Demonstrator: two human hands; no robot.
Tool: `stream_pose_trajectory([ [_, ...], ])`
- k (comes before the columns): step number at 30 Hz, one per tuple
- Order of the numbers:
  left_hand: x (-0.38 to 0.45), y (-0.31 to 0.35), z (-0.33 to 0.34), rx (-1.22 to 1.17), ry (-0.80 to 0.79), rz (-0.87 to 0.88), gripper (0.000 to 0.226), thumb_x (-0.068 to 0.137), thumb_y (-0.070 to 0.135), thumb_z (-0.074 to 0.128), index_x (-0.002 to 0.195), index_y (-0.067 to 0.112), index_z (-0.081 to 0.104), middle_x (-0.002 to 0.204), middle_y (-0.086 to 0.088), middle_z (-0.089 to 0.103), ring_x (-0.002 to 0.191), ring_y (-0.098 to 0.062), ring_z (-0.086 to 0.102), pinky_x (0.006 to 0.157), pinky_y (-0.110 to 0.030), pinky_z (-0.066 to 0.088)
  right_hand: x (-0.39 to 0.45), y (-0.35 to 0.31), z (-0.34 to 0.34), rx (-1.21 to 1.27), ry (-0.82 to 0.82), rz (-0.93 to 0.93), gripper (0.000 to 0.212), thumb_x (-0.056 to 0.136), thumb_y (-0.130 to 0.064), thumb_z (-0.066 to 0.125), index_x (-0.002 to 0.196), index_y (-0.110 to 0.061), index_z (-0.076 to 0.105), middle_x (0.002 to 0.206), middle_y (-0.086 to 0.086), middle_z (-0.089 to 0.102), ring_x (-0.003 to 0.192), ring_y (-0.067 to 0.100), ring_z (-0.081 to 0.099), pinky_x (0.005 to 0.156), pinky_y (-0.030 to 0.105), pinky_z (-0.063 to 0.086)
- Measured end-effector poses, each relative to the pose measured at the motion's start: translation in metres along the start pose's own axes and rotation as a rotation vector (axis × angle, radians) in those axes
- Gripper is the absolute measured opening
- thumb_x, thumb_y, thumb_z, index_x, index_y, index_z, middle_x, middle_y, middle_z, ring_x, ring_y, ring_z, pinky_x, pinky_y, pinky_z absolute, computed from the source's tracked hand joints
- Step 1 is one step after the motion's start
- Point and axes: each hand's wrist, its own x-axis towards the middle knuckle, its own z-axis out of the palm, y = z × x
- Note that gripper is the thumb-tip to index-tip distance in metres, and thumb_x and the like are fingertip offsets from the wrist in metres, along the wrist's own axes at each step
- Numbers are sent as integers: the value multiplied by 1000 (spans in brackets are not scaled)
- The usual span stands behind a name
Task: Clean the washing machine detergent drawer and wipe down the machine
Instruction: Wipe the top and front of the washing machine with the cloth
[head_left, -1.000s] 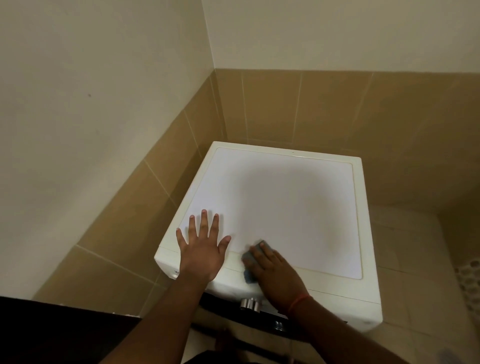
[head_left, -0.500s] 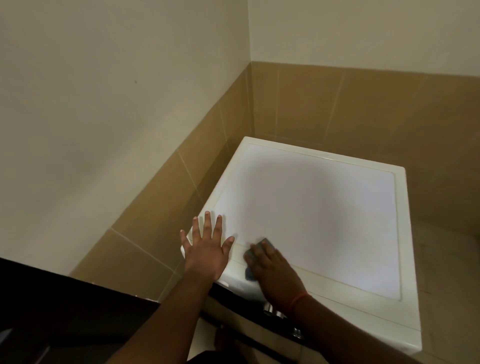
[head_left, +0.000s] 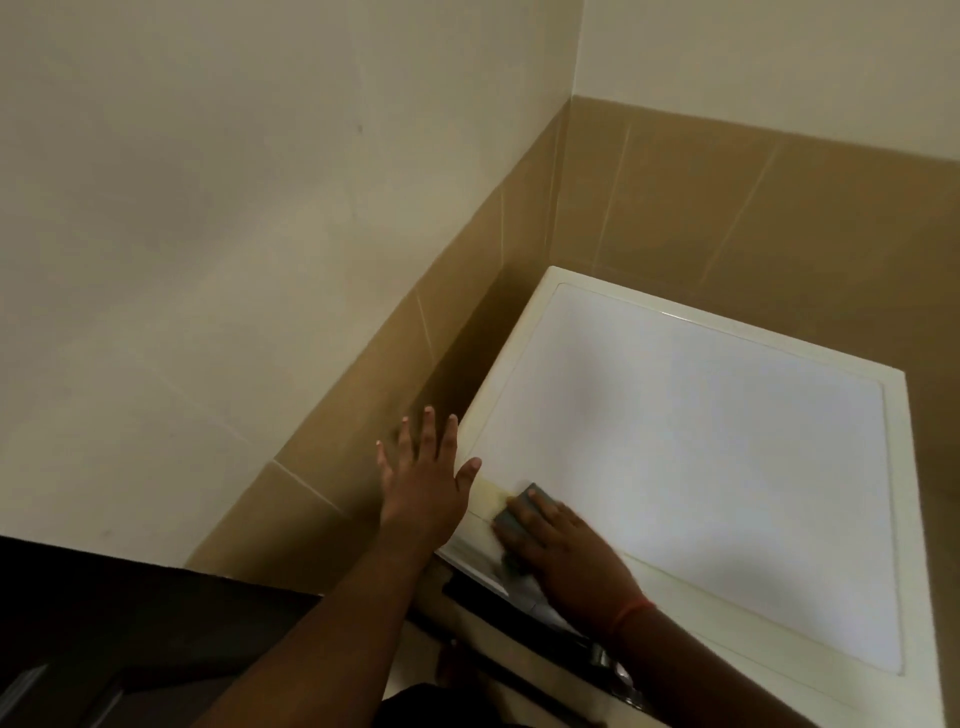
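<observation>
A white washing machine (head_left: 701, 441) stands in the tiled corner, seen from above, with its flat top toward me. My right hand (head_left: 561, 556) presses a small blue-grey cloth (head_left: 519, 512) onto the front left corner of the top. My left hand (head_left: 423, 478) hovers with fingers spread at the machine's left edge, partly over the gap to the wall, and holds nothing. The dark control panel (head_left: 597, 654) with a knob shows just below my right wrist. The detergent drawer is not visible.
Brown wall tiles (head_left: 415, 332) run close along the machine's left side and behind it, leaving a narrow gap. A dark surface (head_left: 130, 634) fills the lower left corner. A thin red band sits on my right wrist.
The view has swung left, so the machine now sits further right in the frame. My left hand has slid off the top toward the left edge. My right hand stays on the cloth.
</observation>
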Motion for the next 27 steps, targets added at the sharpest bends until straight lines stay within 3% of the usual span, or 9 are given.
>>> stream_pose_trajectory([
  [4,18,-11,0,-43,10,33,72,93,64,-1,155,28,-8,165,-6,-11,150,-32,-12,117,-55,-8,19,-2,0,69,-35,241,60,96,-30,55,150,-28,28,158,6,28,148,31,20,113,47,37],
  [10,40,-21,7,-160,36,77,82,86,68,-14,157,27,-1,166,-6,-2,151,-30,-5,120,-53,1,50,-16,0,59,-86,-75,50,100,-37,41,148,-30,33,156,2,31,146,27,26,116,45,33],
  [14,54,-29,11,-204,31,93,87,83,71,-18,157,28,-1,166,-4,-3,151,-28,-6,120,-48,-2,84,-7,-11,152,-15,254,50,98,-31,52,146,-32,37,155,3,34,143,24,31,115,41,36],
  [16,62,-33,13,-244,26,92,83,85,71,-14,156,29,-3,165,-3,-4,151,-27,-7,120,-47,-2,90,-23,-4,148,-25,125,45,98,-34,51,141,-33,43,153,0,34,143,23,29,114,43,36],
  [19,70,-35,15,-288,9,90,75,91,68,-4,156,30,-4,165,-1,-5,151,-26,-8,121,-47,-1,95,-38,2,86,-96,-133,50,96,-40,47,144,-34,41,161,-2,23,151,27,11,123,44,14],
  [20,72,-35,16,-303,0,90,74,93,67,-1,156,30,-3,165,-1,-6,151,-25,-8,122,-47,-1,101,-35,0,82,-76,-143,47,97,-40,44,143,-33,43,160,-1,27,150,27,15,122,43,17],
  [23,78,-39,18,-338,-19,88,74,92,66,3,156,30,-2,165,0,-5,151,-24,-7,121,-44,-1,125,-11,-2,97,-5,48,41,100,-33,42,140,-26,47,147,4,42,135,26,37,108,41,39],
  [25,81,-41,21,-337,-13,87,75,92,68,2,156,29,-1,166,-1,-4,151,-24,-7,121,-44,0,138,10,-3,109,30,293,45,100,-31,47,144,-26,40,150,7,39,139,29,33,111,43,37],
  [27,82,-42,22,-351,-22,69,75,92,67,3,157,28,-1,166,-2,-4,151,-24,-7,122,-44,1,142,15,1,109,37,376,45,101,-32,47,144,-28,37,152,6,36,142,31,28,113,46,35],
])
